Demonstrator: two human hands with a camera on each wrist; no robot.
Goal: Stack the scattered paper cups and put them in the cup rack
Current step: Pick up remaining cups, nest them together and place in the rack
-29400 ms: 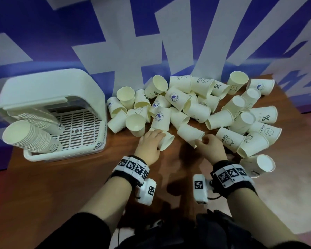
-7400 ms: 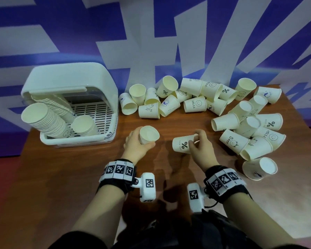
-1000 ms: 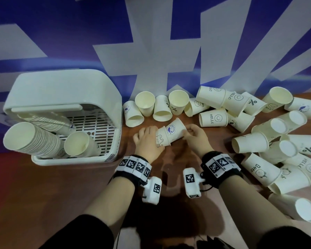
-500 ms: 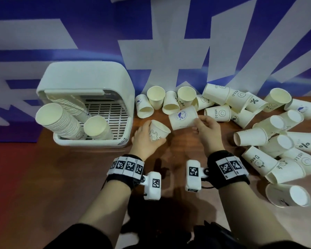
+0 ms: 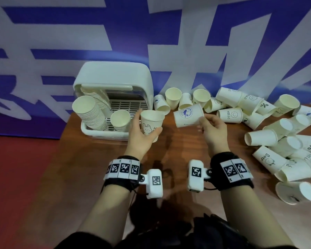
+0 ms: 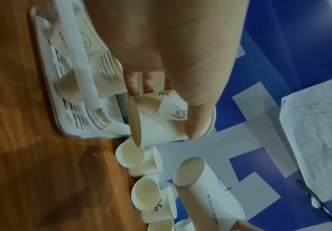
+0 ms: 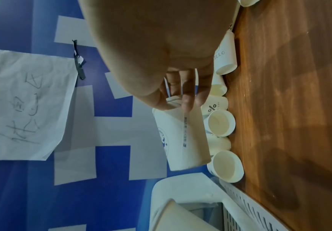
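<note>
Left hand and right hand raised forward, fingers of each curled in a grip.

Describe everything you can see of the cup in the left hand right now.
The bunny cup is a white paper cup with a cream inside and a line-drawn rabbit on its wall. It is empty, roughly upright, mouth up and tilted slightly. The left hand grips its lower wall, lifted above the table, just right of the cup rack.

Both wrists wear black straps wrapped in white bands of black square-code tags. A white boxy camera with its own tag juts from each. Dark sleeves at bottom frame.
</note>
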